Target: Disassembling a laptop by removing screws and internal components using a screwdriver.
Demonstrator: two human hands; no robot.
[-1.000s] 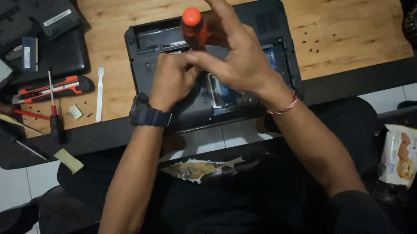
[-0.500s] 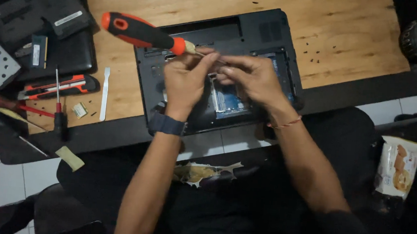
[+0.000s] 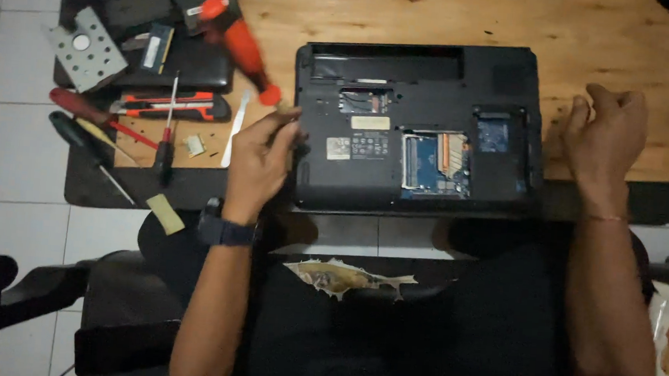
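Wooden desk (image 3: 347,8) fills the upper frame. Nearest, my left hand (image 3: 262,163) pinches an orange screwdriver (image 3: 242,44) at its tip end, and my right hand (image 3: 605,140) hangs loosely curled, holding nothing. Between them the laptop (image 3: 417,123) lies centre, belly-up, covers already off, boards bared; spare tools (image 3: 131,115) sit upper left.

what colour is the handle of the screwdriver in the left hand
Orange-red with a black band, on the screwdriver in the left hand; head view.

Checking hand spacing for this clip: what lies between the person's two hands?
In the head view, the upturned black laptop, its bottom covers off, lies between the left hand, which grips an orange-handled screwdriver, and the empty right hand.
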